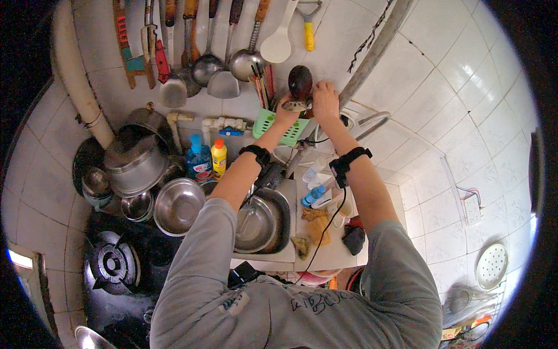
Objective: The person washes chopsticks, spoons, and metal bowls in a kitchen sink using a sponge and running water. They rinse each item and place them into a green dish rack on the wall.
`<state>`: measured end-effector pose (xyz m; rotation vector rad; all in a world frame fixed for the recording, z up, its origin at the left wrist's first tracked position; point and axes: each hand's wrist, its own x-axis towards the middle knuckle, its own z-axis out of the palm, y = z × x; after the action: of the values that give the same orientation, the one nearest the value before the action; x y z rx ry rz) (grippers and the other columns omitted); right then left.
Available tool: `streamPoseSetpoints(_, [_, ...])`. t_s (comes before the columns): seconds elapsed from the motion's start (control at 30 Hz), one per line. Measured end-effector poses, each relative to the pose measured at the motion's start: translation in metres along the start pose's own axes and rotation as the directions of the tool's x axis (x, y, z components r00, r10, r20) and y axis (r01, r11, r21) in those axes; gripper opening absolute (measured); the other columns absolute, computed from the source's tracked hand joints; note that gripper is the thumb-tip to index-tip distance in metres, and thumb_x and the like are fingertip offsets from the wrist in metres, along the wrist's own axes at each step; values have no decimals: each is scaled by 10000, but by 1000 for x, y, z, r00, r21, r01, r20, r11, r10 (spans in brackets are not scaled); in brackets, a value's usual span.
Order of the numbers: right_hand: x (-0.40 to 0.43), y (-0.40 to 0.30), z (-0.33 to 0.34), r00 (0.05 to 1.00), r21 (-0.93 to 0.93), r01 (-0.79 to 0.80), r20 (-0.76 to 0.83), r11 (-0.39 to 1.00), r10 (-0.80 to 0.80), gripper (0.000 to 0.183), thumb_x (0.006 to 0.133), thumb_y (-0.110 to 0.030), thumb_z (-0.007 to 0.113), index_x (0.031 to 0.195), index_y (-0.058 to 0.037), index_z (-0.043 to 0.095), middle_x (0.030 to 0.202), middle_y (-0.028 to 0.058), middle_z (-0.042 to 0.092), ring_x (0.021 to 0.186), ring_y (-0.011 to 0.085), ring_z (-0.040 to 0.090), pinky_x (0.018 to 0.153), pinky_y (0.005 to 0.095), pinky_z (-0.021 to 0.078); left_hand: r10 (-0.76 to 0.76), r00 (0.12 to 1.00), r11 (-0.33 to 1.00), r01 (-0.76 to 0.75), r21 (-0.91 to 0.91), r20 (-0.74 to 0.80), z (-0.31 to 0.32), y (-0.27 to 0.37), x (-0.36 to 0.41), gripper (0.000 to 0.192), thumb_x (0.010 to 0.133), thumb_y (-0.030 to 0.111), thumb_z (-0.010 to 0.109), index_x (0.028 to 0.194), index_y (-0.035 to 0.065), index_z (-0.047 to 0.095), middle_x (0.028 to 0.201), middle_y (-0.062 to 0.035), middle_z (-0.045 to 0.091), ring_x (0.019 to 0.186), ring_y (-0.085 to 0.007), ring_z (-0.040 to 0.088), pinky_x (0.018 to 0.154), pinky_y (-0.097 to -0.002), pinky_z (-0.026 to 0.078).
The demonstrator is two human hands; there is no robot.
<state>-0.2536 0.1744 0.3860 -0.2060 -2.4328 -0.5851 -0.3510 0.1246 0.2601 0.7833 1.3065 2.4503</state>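
Observation:
Both my hands reach up to the tiled wall, at a light green perforated plastic utensil basket [279, 131] with several chopsticks [262, 87] standing in it. My left hand [287, 114] is at the basket's top, next to the pale perforated head of a utensil [294, 105]. Its fingertips are hidden, so its grip is unclear. Higher up is a dark, rounded utensil head [300, 81], between my hands. My right hand [326, 100] is just right of it, with fingers bent towards the wall; whatever they hold cannot be seen. Each forearm wears a black strapped device.
Ladles [206, 70], turners and a white rice paddle [277, 47] hang above. Below lie a sink [285, 218] holding a metal basin [255, 227], cleaning bottles [219, 159] and stacked pots [135, 165]. A gas burner [112, 261] is lower left. A black cable [324, 231] trails from my right forearm.

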Motion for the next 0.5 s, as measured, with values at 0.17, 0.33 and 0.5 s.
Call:
streamPoseSetpoints(0.17, [1,15,-29,982,12,185,34,983,-186,129,709,-79,489,820,-27,528,830,111,537,832,277,516,680,363,432,-26,984,880,105,-463,174,5,10,2,387,806,267,501,1127,84,384,1136,-35,427,1044,-131,388,884,-257,335])
streamPoseSetpoints(0.33, [-7,9,-85,1000,177,10,-16,984,-7,86,722,-92,488,801,-65,467,737,116,545,705,264,556,603,362,459,51,979,836,-149,528,196,-20,18,4,341,828,269,445,1109,82,402,1148,-28,423,1041,-146,384,900,-285,320])
streamPoseSetpoints(0.5, [-36,41,-120,974,339,70,-228,938,9,71,754,-107,491,811,-71,466,732,98,535,713,270,548,597,357,440,-137,989,756,139,-640,53,7,25,-4,288,834,232,414,1066,61,423,1107,-43,450,1013,-181,398,906,-292,310])
